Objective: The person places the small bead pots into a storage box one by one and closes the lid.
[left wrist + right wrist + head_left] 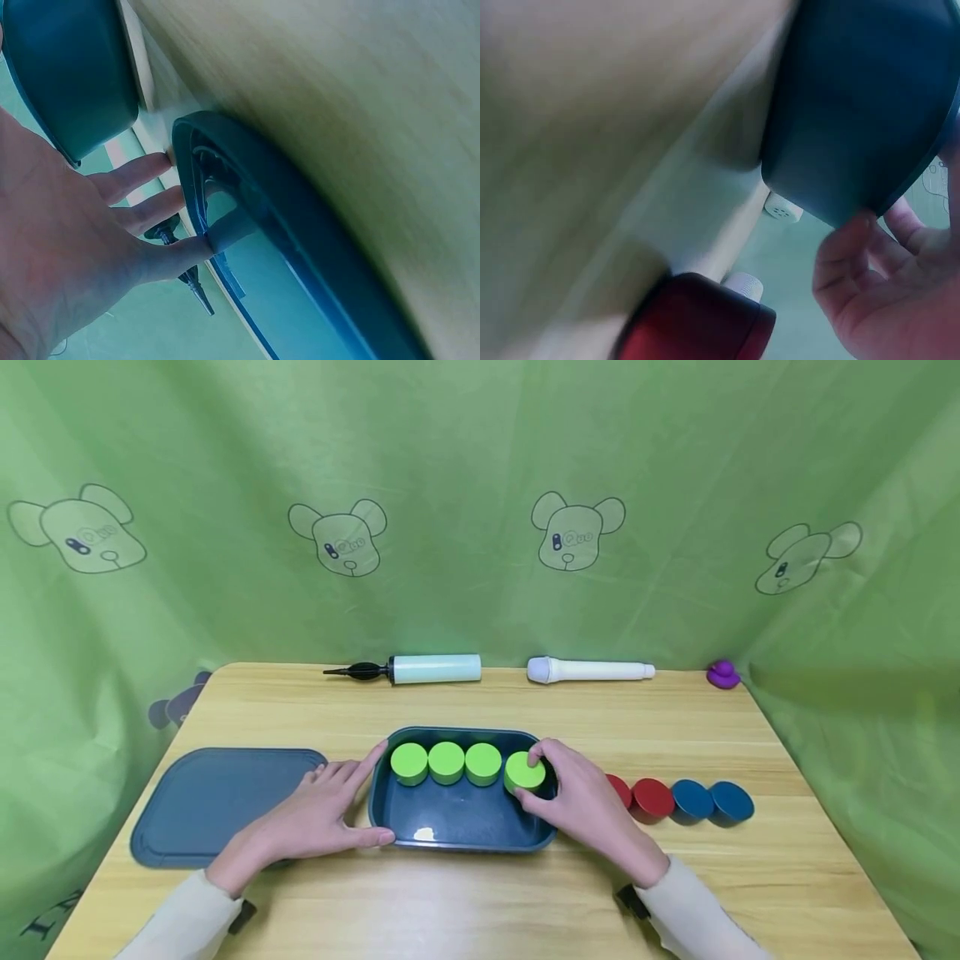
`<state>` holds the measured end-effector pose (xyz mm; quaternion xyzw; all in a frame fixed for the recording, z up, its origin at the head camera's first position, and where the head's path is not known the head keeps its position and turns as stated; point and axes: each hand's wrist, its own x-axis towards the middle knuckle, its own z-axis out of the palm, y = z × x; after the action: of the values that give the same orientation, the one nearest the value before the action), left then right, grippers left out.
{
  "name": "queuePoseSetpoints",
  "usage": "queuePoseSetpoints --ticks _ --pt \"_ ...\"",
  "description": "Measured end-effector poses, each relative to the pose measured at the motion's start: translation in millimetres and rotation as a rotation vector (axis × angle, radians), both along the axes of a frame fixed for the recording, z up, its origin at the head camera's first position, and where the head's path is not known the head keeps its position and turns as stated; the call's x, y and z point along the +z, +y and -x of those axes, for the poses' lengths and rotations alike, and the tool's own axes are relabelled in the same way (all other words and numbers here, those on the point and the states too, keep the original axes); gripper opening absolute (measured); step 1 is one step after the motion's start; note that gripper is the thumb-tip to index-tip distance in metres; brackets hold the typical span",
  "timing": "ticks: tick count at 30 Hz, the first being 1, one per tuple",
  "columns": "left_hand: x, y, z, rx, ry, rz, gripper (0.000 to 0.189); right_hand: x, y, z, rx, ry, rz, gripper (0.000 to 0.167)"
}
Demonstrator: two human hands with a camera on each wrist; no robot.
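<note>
A dark blue rectangular box point(465, 820) stands uncovered on the table, its outer wall point(855, 105) large in the right wrist view. Along its back wall sit three lime-green round pieces point(446, 762), side by side. At the box's right end my right hand point(581, 789) pinches a fourth green round piece point(522, 772) between thumb and index finger; its other fingers lie by the outer wall. My left hand point(318, 810) spreads thumb and index finger against the box's left rim. Its remaining fingers reach over the edge of a blue-grey lid point(217, 806) lying to the left.
Red round pieces point(652, 802) and blue round pieces point(692, 802) stand in a row right of the box. Along the table's back edge lie a hand pump point(435, 668), a white microphone-shaped stick point(600, 671) and a purple duck point(723, 675). A green curtain point(465, 460) hangs behind.
</note>
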<state>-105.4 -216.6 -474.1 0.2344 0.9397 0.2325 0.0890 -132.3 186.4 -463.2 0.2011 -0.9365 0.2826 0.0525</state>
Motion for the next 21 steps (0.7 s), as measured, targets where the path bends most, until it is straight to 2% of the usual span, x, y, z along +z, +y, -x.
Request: queuePoseSetpoints --ticks 5,11,21 --pt "0.1 0.0 -0.2 0.000 0.001 -0.001 0.118 -0.9 -5 4.3 0.028 -0.031 -0.077 0.041" --pt "-0.7 0.5 0.1 0.000 0.003 -0.005 0.118 2.6 -11 4.9 0.022 -0.051 -0.139 0.039" --pt "-2.8 0.2 -0.7 0.005 0.004 0.001 0.117 1.9 -12 -4.2 0.023 0.116 -0.152 0.026"
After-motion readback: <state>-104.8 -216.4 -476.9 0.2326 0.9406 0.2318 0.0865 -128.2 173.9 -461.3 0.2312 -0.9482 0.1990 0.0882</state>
